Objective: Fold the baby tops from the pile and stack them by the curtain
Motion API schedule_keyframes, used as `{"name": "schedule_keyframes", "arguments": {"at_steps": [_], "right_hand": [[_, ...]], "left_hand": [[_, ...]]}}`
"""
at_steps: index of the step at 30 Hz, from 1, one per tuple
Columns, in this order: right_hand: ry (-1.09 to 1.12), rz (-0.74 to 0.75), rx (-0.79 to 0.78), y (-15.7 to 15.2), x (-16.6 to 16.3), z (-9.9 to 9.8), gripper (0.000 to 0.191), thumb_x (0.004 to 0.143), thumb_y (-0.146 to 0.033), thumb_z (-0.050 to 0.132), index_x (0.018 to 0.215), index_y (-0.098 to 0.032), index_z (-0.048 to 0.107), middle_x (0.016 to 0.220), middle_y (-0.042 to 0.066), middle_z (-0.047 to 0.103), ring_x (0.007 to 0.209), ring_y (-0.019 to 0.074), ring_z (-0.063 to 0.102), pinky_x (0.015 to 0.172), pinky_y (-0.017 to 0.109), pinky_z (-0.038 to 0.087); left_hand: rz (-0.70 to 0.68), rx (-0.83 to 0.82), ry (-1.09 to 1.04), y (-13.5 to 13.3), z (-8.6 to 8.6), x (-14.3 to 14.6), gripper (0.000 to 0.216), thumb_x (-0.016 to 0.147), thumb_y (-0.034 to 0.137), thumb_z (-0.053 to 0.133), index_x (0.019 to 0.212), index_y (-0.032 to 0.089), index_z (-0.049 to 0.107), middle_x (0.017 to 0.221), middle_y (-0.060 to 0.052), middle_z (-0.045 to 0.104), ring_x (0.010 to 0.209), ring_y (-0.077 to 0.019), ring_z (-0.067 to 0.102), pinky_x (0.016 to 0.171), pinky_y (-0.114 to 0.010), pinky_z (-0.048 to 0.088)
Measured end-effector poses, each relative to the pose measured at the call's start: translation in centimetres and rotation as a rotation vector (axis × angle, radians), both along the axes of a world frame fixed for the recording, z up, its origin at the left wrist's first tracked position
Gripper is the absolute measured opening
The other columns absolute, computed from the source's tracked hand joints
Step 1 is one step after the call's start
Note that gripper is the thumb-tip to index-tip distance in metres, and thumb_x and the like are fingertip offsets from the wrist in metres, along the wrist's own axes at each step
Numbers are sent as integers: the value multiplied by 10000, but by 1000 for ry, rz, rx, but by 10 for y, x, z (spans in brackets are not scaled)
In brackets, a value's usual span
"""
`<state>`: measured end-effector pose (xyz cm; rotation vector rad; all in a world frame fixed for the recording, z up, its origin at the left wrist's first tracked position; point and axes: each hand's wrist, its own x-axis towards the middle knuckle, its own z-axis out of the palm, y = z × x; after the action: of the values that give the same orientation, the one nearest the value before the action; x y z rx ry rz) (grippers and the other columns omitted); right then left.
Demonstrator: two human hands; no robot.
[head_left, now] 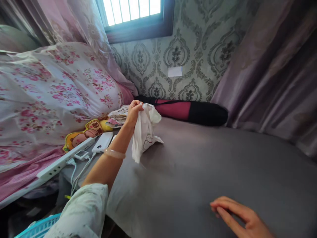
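Got the left hand pinched tight around the bunched top of a white cloth with a small animal print, just left of centre in the frame, dangling in loose folds over the grey sheet. Can't tell if brushing the sheet at the lower end or hanging free. Nothing visible in the right hand, loosely half-curled down at the lower right, well apart from the white cloth. So, only held at one bunched spot: could easily slip, twist or crease, with everything hung from a single pinch. Would also watch out for the stack of folded cloths just left of that hand, partly hidden; could get nudged askew by a careless sweep. Same worry further left, with the white power bank, the power strip and the loose cables near the forearm. Might snag those with the sleeve or bracelet and drag the power bank along. Probably less to fear from the long black-and-red bundle right of centre, unless swinging the fabric way over there.
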<state>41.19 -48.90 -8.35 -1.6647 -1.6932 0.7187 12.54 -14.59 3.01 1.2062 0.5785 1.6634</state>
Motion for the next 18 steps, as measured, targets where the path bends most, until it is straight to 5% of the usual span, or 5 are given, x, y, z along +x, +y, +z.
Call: {"name": "schedule_keyframes", "arguments": {"at_steps": [4, 9, 13, 18], "right_hand": [[1, 85, 19, 27, -7, 13, 278, 894, -427, 515, 841, -261, 731, 851, 25, 711, 813, 165, 662, 780, 240, 524], [107, 61, 28, 72, -13, 10, 259, 868, -406, 533, 945, -241, 717, 915, 39, 721, 876, 189, 661, 797, 301, 521], [252, 1, 149, 114, -18, -4, 305, 826, -354, 571, 1094, -239, 663, 1059, 69, 700, 979, 205, 649, 910, 386, 498], [351, -26, 282, 151, -28, -10, 738, 709, -320, 731, 1388, -269, 445, 1323, 104, 562, 1218, 236, 527, 989, 417, 448]], "left_hand": [[-246, -50, -85, -29, -7, 12, 290, 425, 58, 501, 671, 186, 415, 682, 49, 478, 566, -66, 453, 531, -176, 379], [-388, -79, -105, -61, -13, 31, 312, 411, 46, 473, 689, 181, 431, 728, 31, 464, 627, -82, 499, 587, -199, 435], [-369, -35, 60, -86, -13, 47, 264, 502, 84, 493, 730, 196, 424, 775, -1, 475, 710, -133, 542, 686, -289, 495], [-228, 87, 336, -107, -14, 59, 178, 661, 121, 505, 814, 202, 467, 831, -39, 516, 816, -203, 581, 728, -378, 517]]}}
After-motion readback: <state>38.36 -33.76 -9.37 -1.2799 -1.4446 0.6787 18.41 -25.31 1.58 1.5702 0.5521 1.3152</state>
